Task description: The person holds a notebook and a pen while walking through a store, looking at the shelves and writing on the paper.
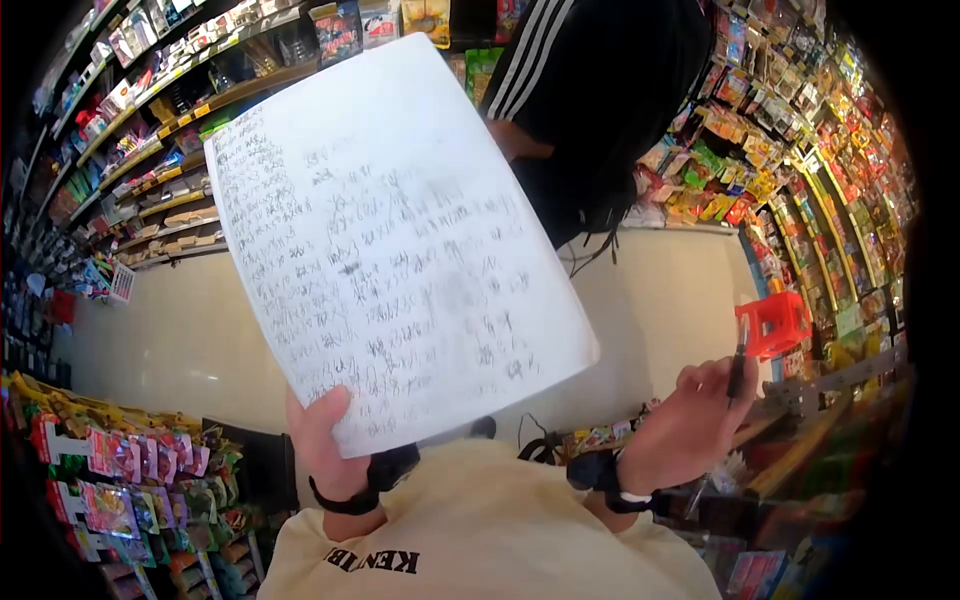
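Note:
A large white sheet of paper [400,240], covered with rows of dark handwriting, is tilted in front of me. My left hand [322,432] grips its lower left corner, with the thumb on the written face and the other fingers hidden behind. To the right, away from the paper, my right hand [692,425] holds a dark pen [738,372] upright between its fingers. Dark bands are around both my wrists.
Another person in a dark sleeve with white stripes [600,90] stands just beyond the paper. Stocked shelves [180,120] curve along the left, with more packets [840,200] on the right. A red plastic stool [775,325] is near my right hand. Hanging packets [140,480] fill the lower left.

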{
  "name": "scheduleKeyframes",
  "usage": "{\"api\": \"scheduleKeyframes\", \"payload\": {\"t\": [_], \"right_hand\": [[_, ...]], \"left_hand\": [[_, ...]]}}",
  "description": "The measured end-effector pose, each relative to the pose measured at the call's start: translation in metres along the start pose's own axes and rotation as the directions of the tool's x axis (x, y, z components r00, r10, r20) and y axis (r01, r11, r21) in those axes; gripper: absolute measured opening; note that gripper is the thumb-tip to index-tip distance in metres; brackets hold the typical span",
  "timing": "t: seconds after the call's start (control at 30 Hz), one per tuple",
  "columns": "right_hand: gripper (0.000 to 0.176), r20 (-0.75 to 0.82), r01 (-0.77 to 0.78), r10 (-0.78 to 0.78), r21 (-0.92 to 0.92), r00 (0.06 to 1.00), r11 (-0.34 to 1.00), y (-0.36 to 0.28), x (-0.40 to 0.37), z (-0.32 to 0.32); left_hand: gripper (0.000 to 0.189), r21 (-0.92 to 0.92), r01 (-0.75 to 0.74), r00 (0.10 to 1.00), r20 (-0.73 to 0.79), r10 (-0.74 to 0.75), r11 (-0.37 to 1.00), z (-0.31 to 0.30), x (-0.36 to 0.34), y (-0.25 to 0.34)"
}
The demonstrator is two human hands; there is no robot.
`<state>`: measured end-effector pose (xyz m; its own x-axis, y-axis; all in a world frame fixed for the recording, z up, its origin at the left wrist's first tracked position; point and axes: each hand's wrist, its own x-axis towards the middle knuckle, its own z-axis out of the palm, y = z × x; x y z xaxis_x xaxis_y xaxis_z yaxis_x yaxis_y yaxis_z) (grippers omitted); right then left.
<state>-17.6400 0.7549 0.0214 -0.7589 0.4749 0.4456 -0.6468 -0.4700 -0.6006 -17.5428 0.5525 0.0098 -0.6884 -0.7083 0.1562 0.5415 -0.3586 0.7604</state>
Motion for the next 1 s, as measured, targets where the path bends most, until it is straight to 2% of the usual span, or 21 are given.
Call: {"api": "scheduleKeyframes", "payload": {"t": [0.03, 0.17, 0.27, 0.37, 0.43, 0.47, 0.57, 0.93, 1.0], "right_hand": [[0.038, -0.080, -0.016, 0.013, -0.036, 0.997, 0.999, 0.007, 0.002, 0.011], [0.037, 0.002, 0.013, -0.013, -0.071, 1.000, 0.997, 0.027, 0.008, 0.008], [0.033, 0.033, 0.030, -0.028, -0.052, 0.999, 0.998, 0.037, 0.000, 0.006], [0.027, 0.042, 0.064, -0.061, -0.096, 0.997, 0.993, 0.048, -0.009, 0.021], [0.023, 0.080, 0.094, -0.084, -0.136, 0.993, 0.986, 0.052, -0.013, 0.032], [0.023, 0.068, 0.113, -0.104, -0.149, 0.992, 0.982, 0.055, -0.014, 0.035], [0.022, 0.049, 0.145, -0.139, -0.165, 0.989, 0.976, 0.062, -0.018, 0.043], [0.021, 0.135, 0.186, -0.169, -0.125, 0.976, 0.975, 0.072, -0.008, 0.046], [0.024, 0.081, 0.160, -0.151, -0.132, 0.985, 0.978, 0.071, -0.009, 0.046]], "left_hand": [[0.060, -0.013, -0.019, 1.000, -0.002, 0.019, 1.000, 0.000, 0.012, -0.003], [0.063, -0.030, -0.020, 1.000, -0.014, 0.020, 0.999, -0.010, 0.048, -0.002], [0.062, 0.043, -0.037, 0.991, 0.133, 0.031, 0.998, -0.024, 0.078, -0.008], [0.061, -0.010, -0.061, 0.991, 0.117, 0.062, 0.998, -0.023, 0.103, -0.018], [0.060, -0.097, 0.010, 0.996, 0.088, -0.002, 0.995, -0.019, 0.114, -0.015], [0.060, -0.137, 0.042, 0.997, 0.076, -0.032, 0.990, -0.019, 0.119, -0.013], [0.059, -0.103, 0.130, 0.984, 0.136, -0.115, 0.986, -0.034, 0.129, -0.014], [0.061, -0.227, 0.112, 0.986, 0.144, -0.080, 0.967, -0.024, 0.142, -0.025], [0.061, -0.231, 0.117, 0.984, 0.158, -0.081, 0.966, -0.023, 0.140, -0.025]]}}
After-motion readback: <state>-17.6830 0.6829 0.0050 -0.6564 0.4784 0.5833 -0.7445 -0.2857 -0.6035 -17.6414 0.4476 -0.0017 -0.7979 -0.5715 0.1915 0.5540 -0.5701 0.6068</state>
